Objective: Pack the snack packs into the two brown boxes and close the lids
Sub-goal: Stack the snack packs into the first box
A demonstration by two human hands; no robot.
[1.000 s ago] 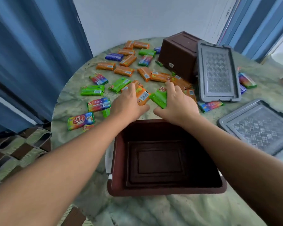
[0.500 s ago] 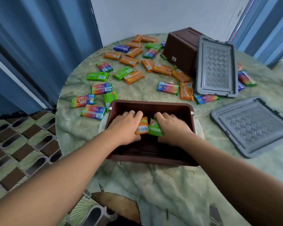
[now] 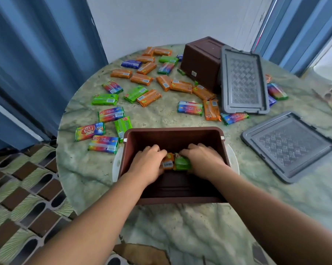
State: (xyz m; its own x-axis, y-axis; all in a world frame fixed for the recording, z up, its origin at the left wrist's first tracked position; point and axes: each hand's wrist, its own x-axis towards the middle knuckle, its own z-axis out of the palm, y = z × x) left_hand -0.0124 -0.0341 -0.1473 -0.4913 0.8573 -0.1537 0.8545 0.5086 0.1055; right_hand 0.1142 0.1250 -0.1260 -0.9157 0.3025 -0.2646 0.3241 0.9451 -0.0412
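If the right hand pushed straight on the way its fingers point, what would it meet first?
The right hand, holding a green pack, points into the near brown box; probably its far inner wall, though depth is unclear.

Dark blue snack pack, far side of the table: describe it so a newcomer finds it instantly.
Start at the overturned brown box at the table's far edge. Left of it lies a cluster of orange packs; the dark blue pack sits at that cluster's left. It is the only solid blue wrapper there, not orange, green or rainbow.

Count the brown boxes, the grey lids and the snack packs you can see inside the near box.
Brown boxes: 2, near box, far box
Grey lids: 2, far lid, near lid
Packs seen in the near box: 2, orange pack, green pack
Total: 6
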